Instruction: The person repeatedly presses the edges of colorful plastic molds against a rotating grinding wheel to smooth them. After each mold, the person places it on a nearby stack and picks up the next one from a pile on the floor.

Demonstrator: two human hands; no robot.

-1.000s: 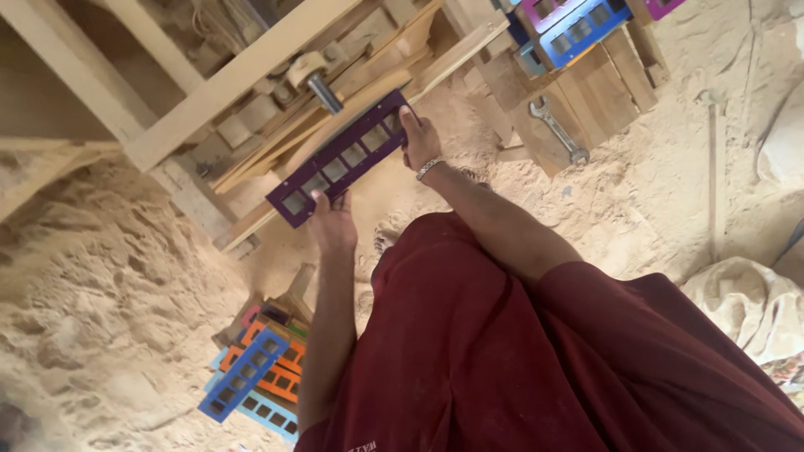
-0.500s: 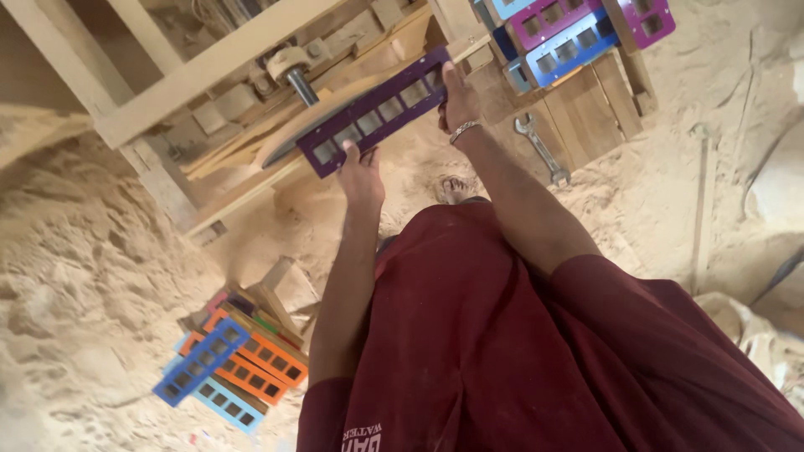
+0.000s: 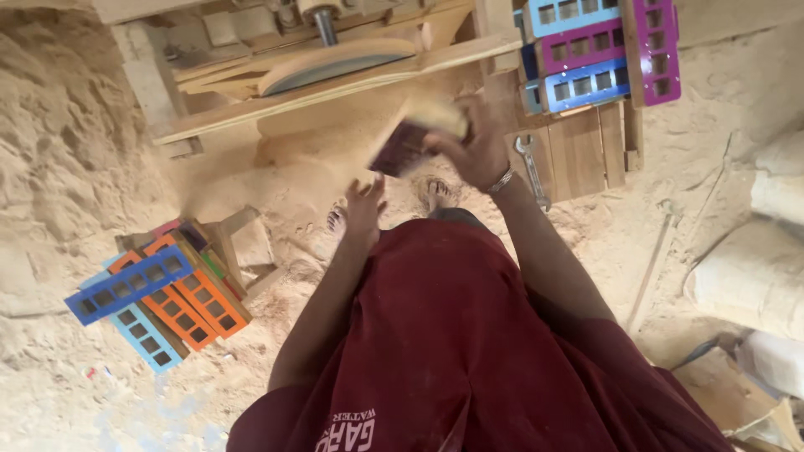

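While the right hand (image 3: pixel 476 149) is clamped around one end of a purple wooden frame (image 3: pixel 404 147), blurred by motion, the left hand (image 3: pixel 365 203) hangs just below it with fingers spread apart, gripping nothing. The frame sits in the air in front of a wooden counter (image 3: pixel 352 84) that carries a round disc (image 3: pixel 335 67) on a metal shaft. To the right, blue and purple frames (image 3: pixel 599 46) are stacked on a low pallet (image 3: pixel 586 151), with a wrench (image 3: pixel 530 167) lying at its edge. To the left, a pile of orange and blue frames (image 3: pixel 155 297) rests on the sawdust-covered floor (image 3: pixel 75 167).
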